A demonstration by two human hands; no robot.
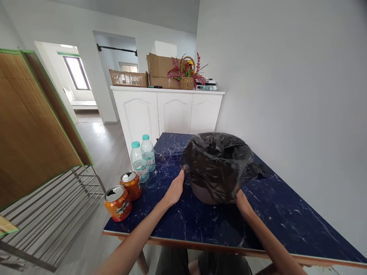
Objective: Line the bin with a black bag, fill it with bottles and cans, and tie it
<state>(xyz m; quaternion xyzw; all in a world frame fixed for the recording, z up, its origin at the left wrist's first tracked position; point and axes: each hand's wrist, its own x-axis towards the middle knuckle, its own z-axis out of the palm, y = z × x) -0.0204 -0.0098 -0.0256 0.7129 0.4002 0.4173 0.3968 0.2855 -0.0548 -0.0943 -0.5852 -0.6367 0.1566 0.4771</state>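
Blue with white veins, the surface (286, 219) is bordered along its front edge by a brown strip. Near its front left corner an orange can (118, 209) is set, opened at the top; just behind it, along the left edge, a second orange can (133, 190) is placed, also opened.

Toward the middle, a dark bin (200, 193) is seen, lined with a black plastic bag (213, 172) that is folded over the rim and draped loosely down the outside, its loose end spread toward the right edge. By the left grip (174, 190) the bag is met at the bin's left side, the thumb extended upward; whether the fingers are closed cannot be told, as their tips are covered by the film. The right grip (243, 203) is placed against the bag's lower right side, its fingers hidden, so its closure cannot be told either.

Farther along the left edge, two clear bottles with teal caps are stood close together, the nearer bottle (140, 163) behind the cans and the farther bottle (149, 152) beyond it. Past the back edge, a white cabinet (174, 109) is topped with cardboard boxes (162, 68) and a wicker basket (187, 83) filled with flowers.
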